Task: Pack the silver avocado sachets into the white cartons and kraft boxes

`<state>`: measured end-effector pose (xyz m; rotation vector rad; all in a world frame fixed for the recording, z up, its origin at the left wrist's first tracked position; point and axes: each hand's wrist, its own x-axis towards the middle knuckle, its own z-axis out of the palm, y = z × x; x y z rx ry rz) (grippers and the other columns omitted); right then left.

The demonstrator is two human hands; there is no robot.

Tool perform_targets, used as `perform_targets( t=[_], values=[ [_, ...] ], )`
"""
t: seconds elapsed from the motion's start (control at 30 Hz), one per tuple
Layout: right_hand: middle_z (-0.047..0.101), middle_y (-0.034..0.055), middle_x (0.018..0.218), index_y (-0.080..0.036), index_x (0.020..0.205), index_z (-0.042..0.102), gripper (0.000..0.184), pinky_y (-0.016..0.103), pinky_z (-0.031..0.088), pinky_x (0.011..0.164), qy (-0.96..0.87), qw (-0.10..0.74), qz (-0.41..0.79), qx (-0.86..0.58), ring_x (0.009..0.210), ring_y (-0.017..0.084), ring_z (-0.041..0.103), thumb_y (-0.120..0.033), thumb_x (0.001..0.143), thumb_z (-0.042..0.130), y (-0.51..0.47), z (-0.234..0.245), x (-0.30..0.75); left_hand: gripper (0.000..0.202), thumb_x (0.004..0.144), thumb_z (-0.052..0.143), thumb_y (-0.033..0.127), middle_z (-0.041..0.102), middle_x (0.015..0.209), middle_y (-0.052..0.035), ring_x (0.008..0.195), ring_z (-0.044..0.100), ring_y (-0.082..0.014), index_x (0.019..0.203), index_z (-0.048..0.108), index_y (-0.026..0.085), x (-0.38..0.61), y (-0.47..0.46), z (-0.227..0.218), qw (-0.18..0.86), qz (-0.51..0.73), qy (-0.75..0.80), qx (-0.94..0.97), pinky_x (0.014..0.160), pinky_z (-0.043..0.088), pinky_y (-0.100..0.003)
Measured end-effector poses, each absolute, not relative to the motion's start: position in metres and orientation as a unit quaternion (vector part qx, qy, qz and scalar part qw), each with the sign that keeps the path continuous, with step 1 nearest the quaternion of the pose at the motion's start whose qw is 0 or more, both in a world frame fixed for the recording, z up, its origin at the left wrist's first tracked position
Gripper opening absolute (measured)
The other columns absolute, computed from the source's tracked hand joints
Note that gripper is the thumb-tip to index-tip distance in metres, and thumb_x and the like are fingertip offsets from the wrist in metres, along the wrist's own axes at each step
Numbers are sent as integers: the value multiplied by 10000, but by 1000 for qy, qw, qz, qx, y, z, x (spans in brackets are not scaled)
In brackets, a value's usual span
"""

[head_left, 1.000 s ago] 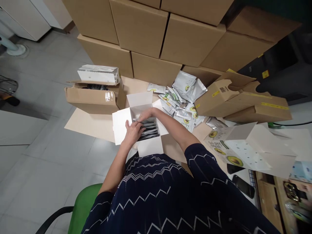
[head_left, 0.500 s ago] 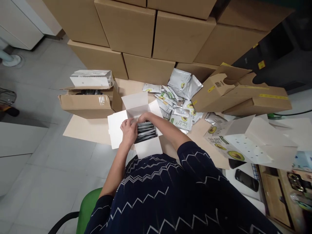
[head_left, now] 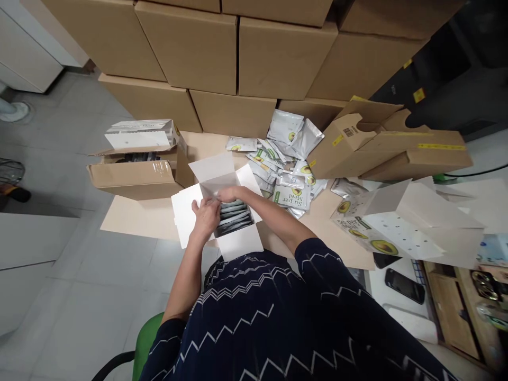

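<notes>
An open white carton [head_left: 240,242] stands on the table close to my body with its flaps spread outward. Silvery flat sachets [head_left: 234,217] are packed upright in a row inside it. My left hand [head_left: 207,214] is over the carton's left edge, its fingers bent in toward the far end of the row. Just beside it, my right hand [head_left: 230,194] reaches into the far end, fingers curled down and nearly meeting the left fingertips. What the fingertips of either hand hold is hidden. A loose pile of printed sachets [head_left: 291,197] lies beyond my right forearm.
Stacked brown cartons [head_left: 198,45] wall off the back. An open brown box [head_left: 135,182] holding a white carton stands at left; another brown box [head_left: 349,148] leans at right. An avocado-printed carton [head_left: 381,227] lies on the right, near a phone [head_left: 405,286]. A green chair [head_left: 148,338] is lower left.
My right hand has shifted slightly left, closer to my left hand at the far end of the row. The view has tilted a little; the carton stays put.
</notes>
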<state>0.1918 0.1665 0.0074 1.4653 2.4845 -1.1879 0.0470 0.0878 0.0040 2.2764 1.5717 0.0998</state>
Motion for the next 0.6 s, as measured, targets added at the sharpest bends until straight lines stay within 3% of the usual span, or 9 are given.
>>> perform_targets(
  t=[0.07, 0.17, 0.27, 0.33, 0.4, 0.47, 0.53, 0.6],
  values=[
    [709, 16, 724, -109, 749, 700, 182, 203, 503, 690, 782, -46, -426, 452, 657, 95, 601, -148, 888, 589, 161, 25, 204, 283, 946, 370, 194, 731, 1104, -129, 1302, 480, -313, 953, 652, 221, 47, 87, 5, 188, 38, 559, 807, 1101, 190, -682],
    [738, 45, 898, -146, 1002, 689, 291, 185, 507, 656, 686, -227, -518, 458, 671, 88, 631, -351, 983, 484, 154, 46, 244, 291, 948, 368, 194, 733, 1087, -122, 1297, 484, -313, 957, 658, 225, 47, 86, 6, 198, 40, 554, 808, 1109, 167, -691],
    [713, 73, 873, -133, 1032, 671, 412, 214, 512, 666, 588, -328, -430, 602, 699, 125, 635, -449, 996, 409, 154, 42, 301, 316, 956, 353, 198, 740, 1047, -104, 1300, 484, -313, 972, 667, 235, 47, 85, 6, 210, 53, 550, 807, 1118, 145, -689],
    [709, 115, 960, -120, 1040, 683, 364, 268, 515, 792, 557, -247, -307, 731, 870, 182, 649, -376, 981, 430, 157, 25, 335, 323, 951, 353, 191, 745, 1030, -96, 1300, 484, -317, 971, 672, 237, 47, 84, 6, 214, 61, 550, 805, 1120, 138, -689],
    [648, 177, 1217, -123, 1196, 657, 341, 358, 471, 948, 538, -87, -239, 804, 1128, 264, 593, -270, 914, 534, 157, 2, 360, 321, 942, 359, 180, 748, 1018, -91, 1304, 479, -319, 963, 673, 240, 47, 84, 6, 215, 64, 550, 804, 1121, 137, -687],
    [440, 209, 1490, -191, 1450, 487, 622, 485, 404, 1037, 510, 53, -242, 823, 1334, 360, 442, -220, 844, 622, 154, -23, 373, 314, 936, 365, 175, 749, 1007, -89, 1306, 476, -317, 954, 672, 242, 46, 83, 5, 213, 65, 551, 804, 1123, 138, -685],
    [232, 189, 1616, -295, 1579, 257, 837, 595, 352, 1052, 484, 116, -261, 827, 1433, 421, 285, -223, 835, 635, 149, -45, 376, 308, 937, 369, 179, 747, 1014, -90, 1306, 478, -312, 954, 670, 243, 46, 83, 4, 211, 65, 552, 804, 1128, 142, -681],
    [205, 177, 1627, -321, 1592, 193, 806, 639, 325, 1050, 476, 119, -246, 836, 1450, 421, 243, -220, 882, 561, 143, -60, 374, 302, 942, 371, 186, 743, 1038, -94, 1306, 480, -308, 960, 667, 242, 46, 84, 3, 209, 64, 554, 803, 1129, 146, -680]
  ],
)
